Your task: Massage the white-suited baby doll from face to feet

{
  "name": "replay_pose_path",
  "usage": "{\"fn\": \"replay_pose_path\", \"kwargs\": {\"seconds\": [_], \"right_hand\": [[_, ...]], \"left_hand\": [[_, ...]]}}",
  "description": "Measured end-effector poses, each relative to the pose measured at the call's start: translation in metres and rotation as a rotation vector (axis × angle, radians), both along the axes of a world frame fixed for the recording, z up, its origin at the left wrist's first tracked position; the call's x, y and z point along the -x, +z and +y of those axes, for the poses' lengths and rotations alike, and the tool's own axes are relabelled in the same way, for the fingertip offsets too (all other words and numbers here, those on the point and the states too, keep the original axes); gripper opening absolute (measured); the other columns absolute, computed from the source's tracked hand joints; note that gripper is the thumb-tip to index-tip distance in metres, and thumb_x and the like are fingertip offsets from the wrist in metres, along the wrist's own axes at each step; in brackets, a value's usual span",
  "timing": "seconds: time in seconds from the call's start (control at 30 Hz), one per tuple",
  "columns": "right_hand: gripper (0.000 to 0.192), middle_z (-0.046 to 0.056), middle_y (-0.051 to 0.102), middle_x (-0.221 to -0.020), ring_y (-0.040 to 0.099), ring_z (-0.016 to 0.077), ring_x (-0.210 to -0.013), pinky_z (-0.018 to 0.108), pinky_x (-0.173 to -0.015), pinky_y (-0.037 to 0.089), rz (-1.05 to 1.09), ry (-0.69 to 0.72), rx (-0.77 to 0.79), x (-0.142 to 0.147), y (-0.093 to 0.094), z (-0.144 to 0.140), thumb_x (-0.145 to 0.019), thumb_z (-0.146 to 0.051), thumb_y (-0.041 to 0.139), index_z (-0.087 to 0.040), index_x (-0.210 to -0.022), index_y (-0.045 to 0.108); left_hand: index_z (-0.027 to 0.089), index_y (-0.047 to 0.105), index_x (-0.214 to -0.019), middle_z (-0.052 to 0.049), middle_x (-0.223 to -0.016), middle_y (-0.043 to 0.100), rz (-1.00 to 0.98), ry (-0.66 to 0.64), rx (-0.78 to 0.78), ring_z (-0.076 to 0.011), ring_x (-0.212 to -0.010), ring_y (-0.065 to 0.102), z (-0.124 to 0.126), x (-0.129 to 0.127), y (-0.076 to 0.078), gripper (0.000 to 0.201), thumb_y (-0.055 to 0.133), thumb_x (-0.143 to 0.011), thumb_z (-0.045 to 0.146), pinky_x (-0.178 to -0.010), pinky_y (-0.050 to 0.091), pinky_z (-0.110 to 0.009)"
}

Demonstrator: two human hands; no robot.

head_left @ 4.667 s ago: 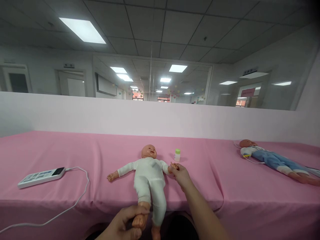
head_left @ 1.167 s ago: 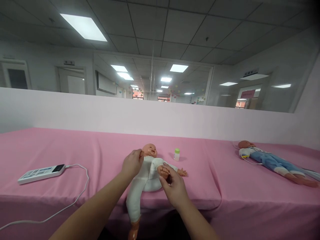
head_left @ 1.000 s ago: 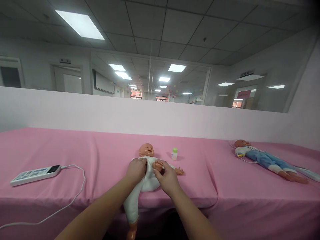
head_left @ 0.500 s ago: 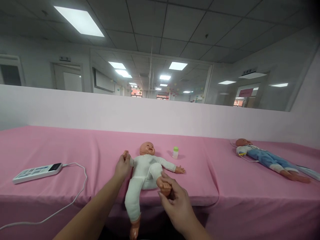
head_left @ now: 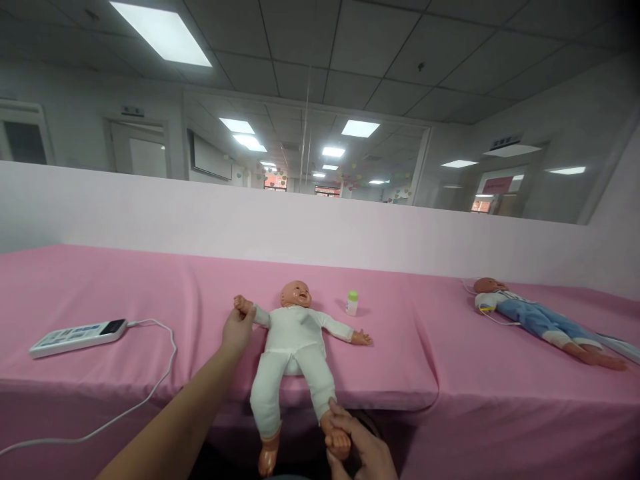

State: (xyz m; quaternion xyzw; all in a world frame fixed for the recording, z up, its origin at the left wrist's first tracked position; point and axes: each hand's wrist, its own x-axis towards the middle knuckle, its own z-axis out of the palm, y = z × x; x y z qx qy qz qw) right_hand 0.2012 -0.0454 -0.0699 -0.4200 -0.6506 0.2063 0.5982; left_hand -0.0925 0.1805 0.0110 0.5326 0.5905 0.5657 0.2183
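Fingers of the left hand are gripping the doll's wrist while the right hand is clasping its foot, stretching it flat on its back across the pink counter, legs overhanging the edge.

Open pink cloth on both sides of the baby doll in white clothes

Far right of its head stands a small green-capped bottle; to the left lie a white handset and its trailing white cable; a second doll in blue clothes lies far right.

bright ceiling panels | soft shadows | edges bowed, corners dark
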Motion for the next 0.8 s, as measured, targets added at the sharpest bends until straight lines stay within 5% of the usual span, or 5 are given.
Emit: {"fn": "replay_pose_path", "kwargs": {"seconds": [0.1, 0.23, 0.43, 0.6, 0.8], "right_hand": [[0.041, 0.013, 0.071, -0.137, 0.069, 0.0338, -0.126, 0.049, -0.112, 0.054, -0.056, -0.002, -0.009, -0.002, 0.034, 0.013, -0.080, -0.020, 0.072, -0.025, -0.121, 0.076], [0.047, 0.014, 0.065, -0.145, 0.066, 0.0315, -0.130, 0.044, -0.104, 0.059, -0.052, 0.021, 0.004, 0.004, 0.083, 0.039, -0.085, -0.022, 0.068, -0.022, -0.132, 0.070], [0.050, 0.009, 0.069, -0.140, 0.068, 0.0293, -0.127, 0.044, -0.108, 0.056, -0.162, -0.051, -0.081, 0.017, 0.096, 0.094, -0.079, -0.016, 0.065, -0.024, -0.128, 0.070], [0.046, 0.012, 0.068, -0.141, 0.068, 0.0298, -0.128, 0.046, -0.110, 0.055, -0.137, -0.074, -0.056, 0.020, 0.084, 0.106, -0.078, -0.015, 0.064, -0.022, -0.123, 0.070], [0.048, 0.010, 0.067, -0.144, 0.067, 0.0298, -0.130, 0.042, -0.106, 0.059, -0.118, -0.030, -0.038, 0.007, 0.083, 0.058, -0.083, -0.018, 0.066, -0.025, -0.130, 0.068]], "left_hand": [[0.021, 0.063, -0.111, -0.011, -0.116, 0.076, 0.200, -0.059, -0.036, -0.0308, -0.109, 0.071, -0.013, -0.020, 0.026, 0.028, 0.053, -0.099, 0.044, -0.090, 0.054, -0.038], [0.022, 0.070, -0.108, -0.013, -0.120, 0.075, 0.726, -0.208, -0.103, -0.0311, -0.113, 0.067, -0.024, -0.062, 0.051, 0.020, 0.056, -0.095, 0.029, -0.098, 0.047, -0.040], [0.010, 0.066, -0.132, -0.024, -0.129, 0.070, 1.204, -0.394, -0.171, -0.0379, -0.127, 0.061, -0.024, -0.095, 0.039, 0.044, 0.061, -0.090, 0.019, -0.110, 0.038, -0.050], [0.015, 0.069, -0.126, -0.019, -0.127, 0.072, 1.138, -0.398, -0.174, -0.0337, -0.122, 0.064, -0.021, -0.082, 0.034, 0.036, 0.056, -0.093, 0.018, -0.105, 0.042, -0.045], [0.021, 0.070, -0.117, -0.012, -0.112, 0.078, 0.567, -0.270, -0.048, -0.0297, -0.100, 0.072, -0.016, -0.055, 0.032, 0.036, 0.046, -0.103, 0.044, -0.084, 0.051, -0.038]]}}
